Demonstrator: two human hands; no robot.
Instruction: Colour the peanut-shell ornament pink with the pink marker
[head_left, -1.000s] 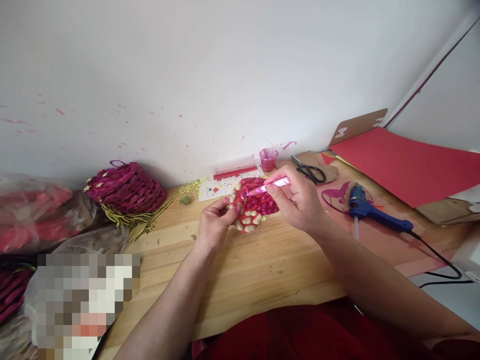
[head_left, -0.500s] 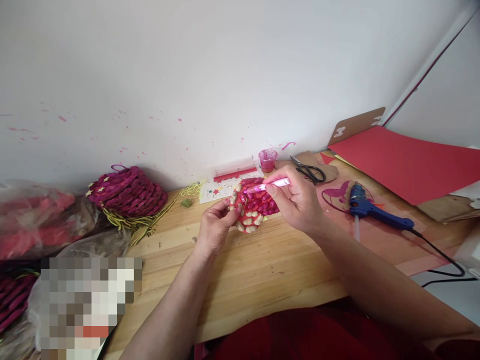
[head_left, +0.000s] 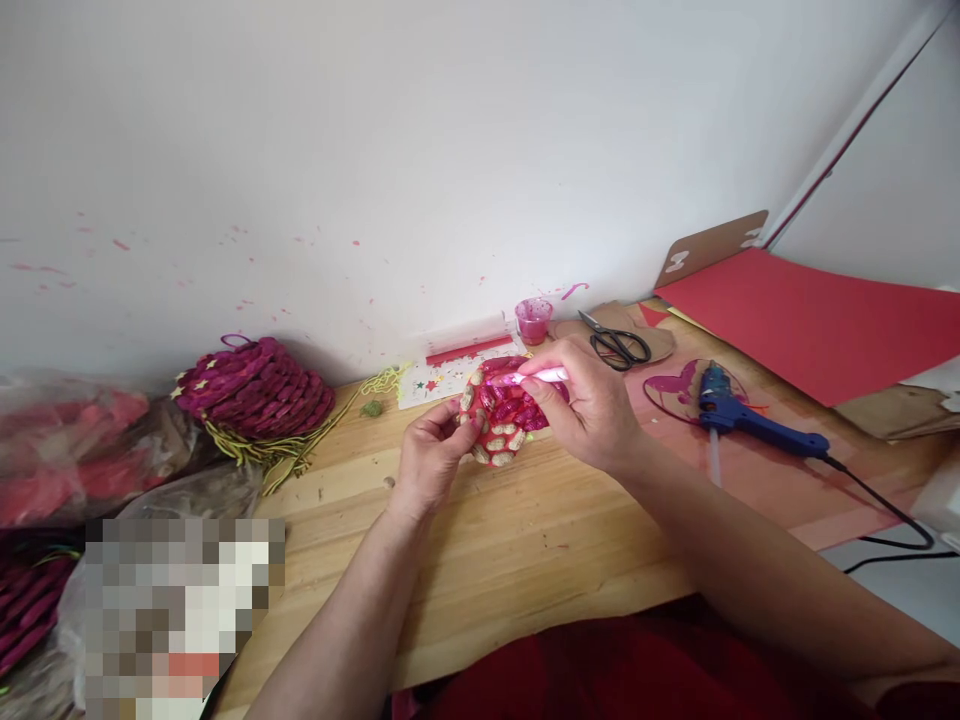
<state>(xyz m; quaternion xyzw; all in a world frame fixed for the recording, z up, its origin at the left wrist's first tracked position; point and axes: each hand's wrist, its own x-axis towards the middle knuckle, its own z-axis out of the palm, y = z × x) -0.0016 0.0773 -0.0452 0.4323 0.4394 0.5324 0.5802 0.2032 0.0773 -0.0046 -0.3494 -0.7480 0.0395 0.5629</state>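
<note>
- Head view: left hand (head_left: 429, 458) fingers pinch a peanut-shell disc (head_left: 504, 420) just above the table (head_left: 525, 540).
- Right hand (head_left: 592, 410) fingers grip a pink brush (head_left: 536, 376), tip on the disc.
- Best steady the disc and stroke lightly.

Round red peanut-shell disc (head_left: 504, 420) sits between left hand (head_left: 429, 462) and right hand (head_left: 592, 405); black scissors (head_left: 619, 343) behind the right hand, blue glue gun (head_left: 750, 424) right of it, on the wooden bench (head_left: 517, 540).
</note>
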